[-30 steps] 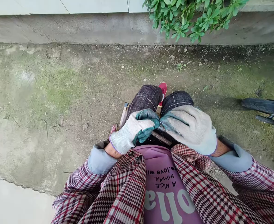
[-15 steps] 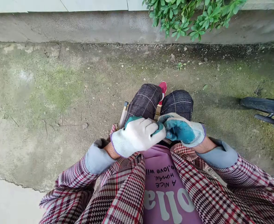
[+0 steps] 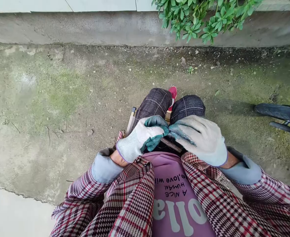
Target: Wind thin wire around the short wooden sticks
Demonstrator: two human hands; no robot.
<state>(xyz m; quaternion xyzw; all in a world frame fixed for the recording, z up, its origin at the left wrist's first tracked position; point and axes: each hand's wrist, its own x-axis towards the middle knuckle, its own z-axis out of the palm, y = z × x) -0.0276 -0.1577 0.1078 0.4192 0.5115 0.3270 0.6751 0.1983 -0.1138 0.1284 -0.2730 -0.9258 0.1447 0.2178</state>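
Note:
Both my hands wear white knit gloves with teal-coated palms and meet over my lap, above my checked trousers. My left hand (image 3: 141,140) is curled closed, its teal fingertips turned toward the right hand. My right hand (image 3: 201,140) lies back up, with its fingers drawn together and touching the left glove's fingertips. What the fingers grip is hidden. A thin dark rod (image 3: 171,144) lies across my lap just beneath both hands.
A pale wooden bar (image 3: 131,122) sticks out by my left knee. My red shoe (image 3: 172,93) shows between my knees. Mossy concrete ground runs to a low curb (image 3: 85,29) with a green plant (image 3: 199,19) hanging over it. Dark tool-like objects (image 3: 280,113) lie at right.
My right hand showed its teal palm half a second ago and has rolled back over, back of the glove up. Both hands have stayed together above my lap.

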